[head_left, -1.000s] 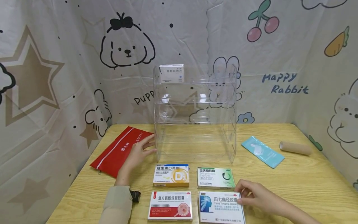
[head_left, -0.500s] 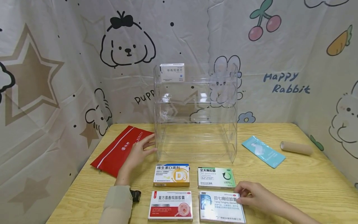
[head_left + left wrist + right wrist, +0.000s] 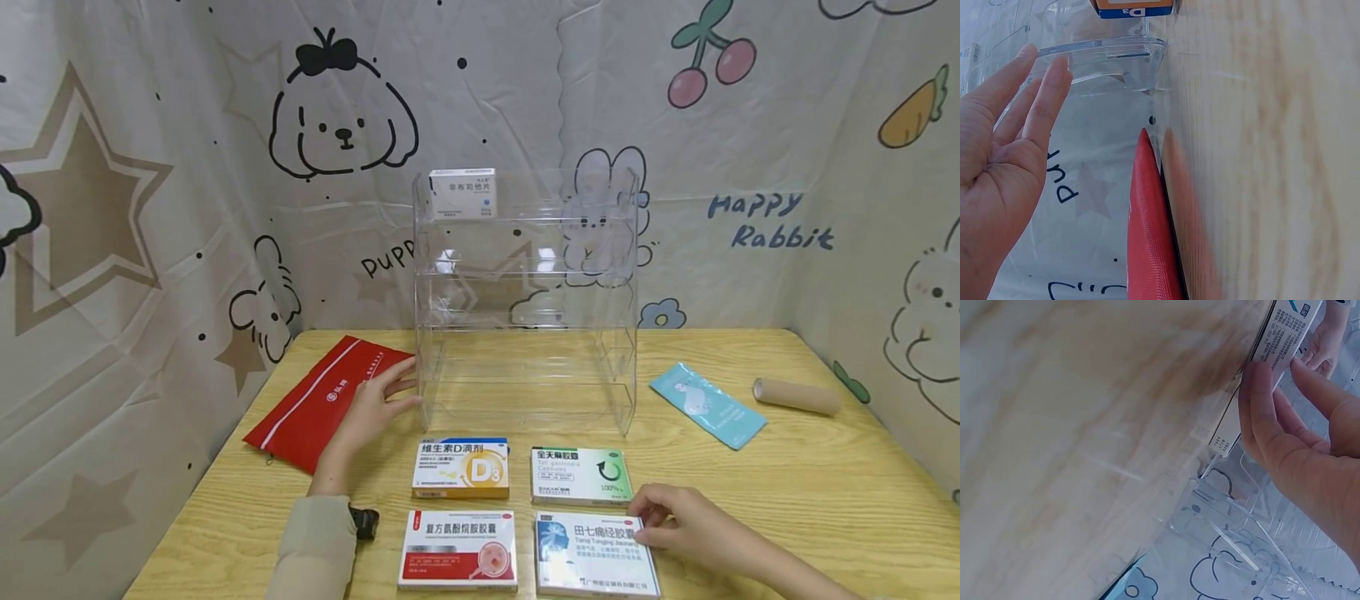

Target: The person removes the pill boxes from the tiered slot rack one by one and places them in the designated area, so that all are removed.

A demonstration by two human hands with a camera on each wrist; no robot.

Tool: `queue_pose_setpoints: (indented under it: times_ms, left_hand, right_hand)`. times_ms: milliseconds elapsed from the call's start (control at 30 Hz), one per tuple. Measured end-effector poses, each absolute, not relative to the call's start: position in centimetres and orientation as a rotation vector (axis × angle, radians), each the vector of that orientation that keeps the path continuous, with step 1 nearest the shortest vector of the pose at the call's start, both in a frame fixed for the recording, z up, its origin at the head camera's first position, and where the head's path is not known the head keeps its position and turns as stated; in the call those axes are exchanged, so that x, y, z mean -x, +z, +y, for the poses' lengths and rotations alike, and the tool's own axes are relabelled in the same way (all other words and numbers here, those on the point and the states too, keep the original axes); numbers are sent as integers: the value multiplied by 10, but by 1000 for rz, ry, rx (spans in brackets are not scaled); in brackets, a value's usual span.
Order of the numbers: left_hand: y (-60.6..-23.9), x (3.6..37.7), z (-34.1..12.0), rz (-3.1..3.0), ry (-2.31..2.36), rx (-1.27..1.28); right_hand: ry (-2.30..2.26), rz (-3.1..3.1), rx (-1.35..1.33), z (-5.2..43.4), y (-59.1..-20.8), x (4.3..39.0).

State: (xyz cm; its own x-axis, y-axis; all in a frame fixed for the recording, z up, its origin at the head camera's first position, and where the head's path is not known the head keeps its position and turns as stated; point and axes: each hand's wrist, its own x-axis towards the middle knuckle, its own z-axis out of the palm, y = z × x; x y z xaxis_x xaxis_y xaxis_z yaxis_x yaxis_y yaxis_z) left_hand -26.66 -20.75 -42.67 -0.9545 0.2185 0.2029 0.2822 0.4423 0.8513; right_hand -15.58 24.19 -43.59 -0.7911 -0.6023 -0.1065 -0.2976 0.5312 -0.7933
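My left hand [image 3: 378, 408] touches the left side of a clear acrylic tiered rack [image 3: 525, 414] with straight, spread fingers. In the left wrist view, the fingertips are right at the rack's edge. My right hand [image 3: 675, 525] rests at the right edge of a white and blue medicine box [image 3: 592, 571], which lies flat at the front. The right wrist view has its fingertips against the narrow side of that medicine box [image 3: 1279, 344] and the thumb by the upper edge. Beside it are a red and white box [image 3: 450, 546], a vitamin D box [image 3: 450, 475] and a green and white capsule box [image 3: 570, 479].
A small white medicine box [image 3: 462, 196] stands on the rack's top tier at the left. The red zip pouch [image 3: 315, 408] lies by my left forearm. Toward the right of the wooden table [image 3: 780, 483] are a teal packet [image 3: 705, 404] and a cardboard tube [image 3: 795, 396].
The head view has shifted very slightly. Both hands and all the boxes stay where they were.
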Motion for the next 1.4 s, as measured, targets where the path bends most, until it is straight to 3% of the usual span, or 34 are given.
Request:
queue_pose_setpoints:
  times_ms: [967, 1400]
  left_hand:
    - [-427, 267, -208, -2620, -1526, 460]
    - [-428, 266, -208, -2629, -1515, 469]
  right_hand:
    - [-1160, 2463, 698, 243, -434, 155]
    - [-1273, 2647, 776, 239, -410, 163]
